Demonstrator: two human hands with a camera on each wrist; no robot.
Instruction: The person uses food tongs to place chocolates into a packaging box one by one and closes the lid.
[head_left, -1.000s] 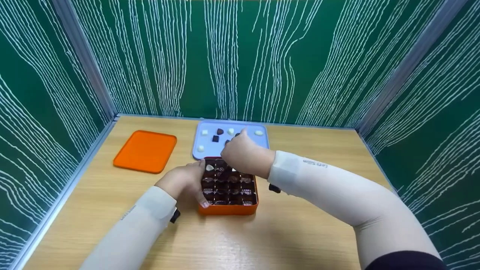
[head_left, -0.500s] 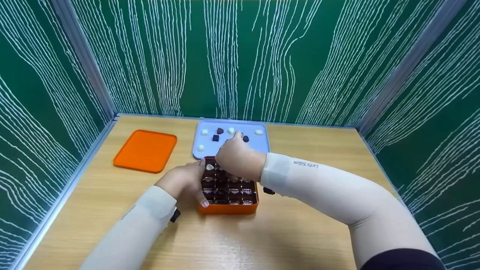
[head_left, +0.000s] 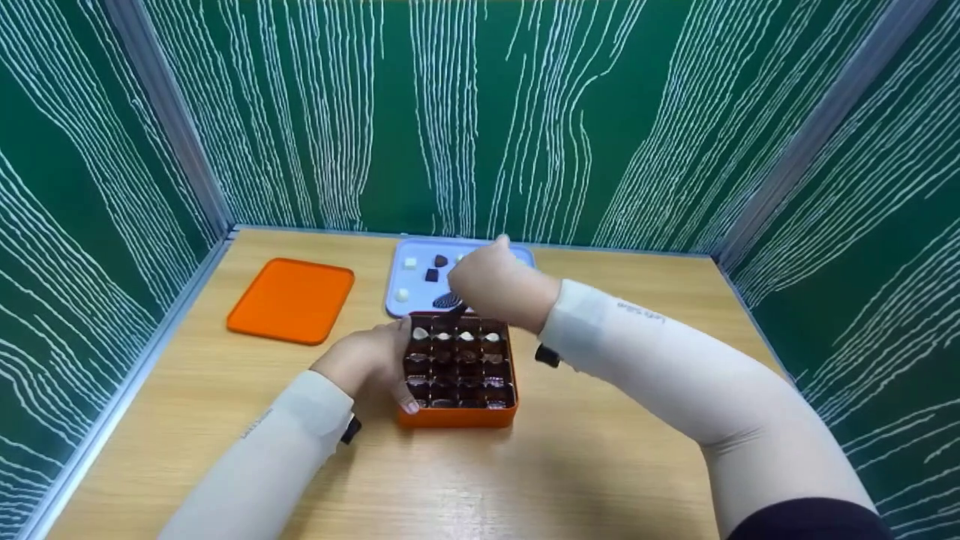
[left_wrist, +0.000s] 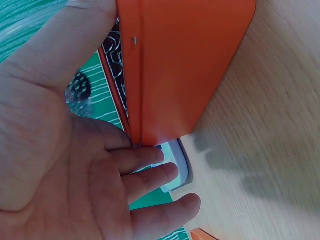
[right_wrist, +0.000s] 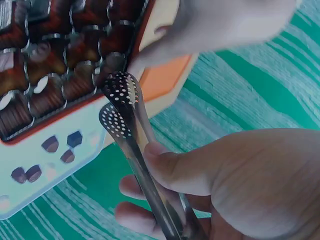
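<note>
Green walls (head_left: pixel 652 45) streaked with white lines are enclosing the scene, and a wooden table (head_left: pixel 615 450) is filling the floor between them. Two pale sleeves (head_left: pixel 660 360) are reaching in from the near side, the right one running into dark cloth at the upper arm. A pale blue tray (head_left: pixel 416 283) is lying at the far side of the table. The orange box (head_left: pixel 465 418) is sitting upright just in front of it, near the middle of the table, and is showing a dark brown insert (head_left: pixel 454 390) divided into cells. A flat orange lid (head_left: pixel 292 300) is lying to the left, apart from both.

The left hand (head_left: pixel 375 356) is holding the box by its left side, thumb toward the near corner and forefinger around the far one, while the other fingers are extending past the box. The right hand (right_wrist: pixel 250 180) is pinching metal tongs (right_wrist: pixel 143 170) between thumb and fingers, above the tray's near part. The tongs' perforated ends are standing slightly apart, near the box's far edge; whether anything is lying between them, I cannot tell.

White chocolates (head_left: pixel 466 337) are occupying the four cells of the far row. Dark chocolates (head_left: pixel 440 261) and pale ones (head_left: pixel 409 264) are resting scattered on the tray, the right hand hiding some of its surface.
</note>
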